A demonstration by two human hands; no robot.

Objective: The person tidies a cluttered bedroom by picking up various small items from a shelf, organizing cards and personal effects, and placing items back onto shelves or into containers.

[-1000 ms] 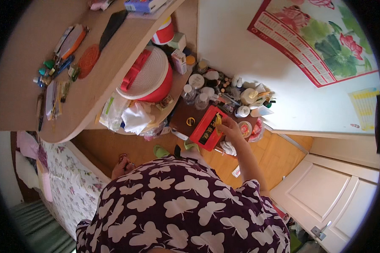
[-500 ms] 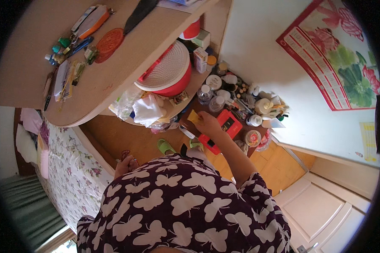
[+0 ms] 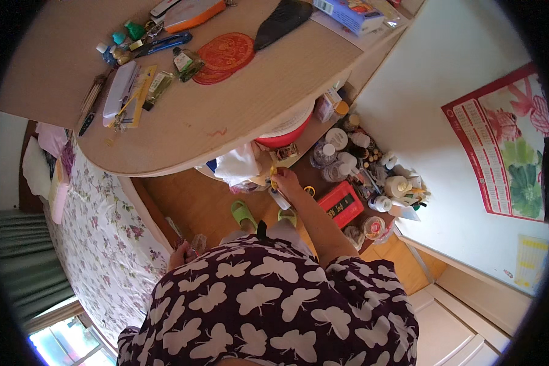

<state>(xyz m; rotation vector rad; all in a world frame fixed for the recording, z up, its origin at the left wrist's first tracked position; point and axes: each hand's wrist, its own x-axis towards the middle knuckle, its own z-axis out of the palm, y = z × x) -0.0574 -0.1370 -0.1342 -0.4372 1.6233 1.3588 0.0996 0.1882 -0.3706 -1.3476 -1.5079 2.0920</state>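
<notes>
My right hand [image 3: 288, 184] is closed on a small flat yellow piece [image 3: 273, 175], held in front of the lower shelf. Close to this hand hang a white plastic bag [image 3: 236, 165] and other crumpled bags. Right of my forearm, a red box [image 3: 329, 201] with a dark window lies on the brown low table, with a yellow ring [image 3: 310, 190] next to it. My left hand [image 3: 179, 255] is low beside the bed, its fingers closed round a small clear and reddish packet [image 3: 197, 243]; its exact kind is hard to make out.
A rounded wooden shelf top [image 3: 165, 137] overhangs at left, bearing a dark comb [image 3: 282, 23], a red round ornament [image 3: 226, 56] and small bottles. Bottles and jars [image 3: 337, 140] crowd the low table by the wall. A flowered bed [image 3: 107, 244] stands left; green slippers [image 3: 243, 215] are below.
My right hand has moved left, off the red box toward the plastic bags, with the yellow piece still in it. The view has shifted, bringing the shelf top closer.
</notes>
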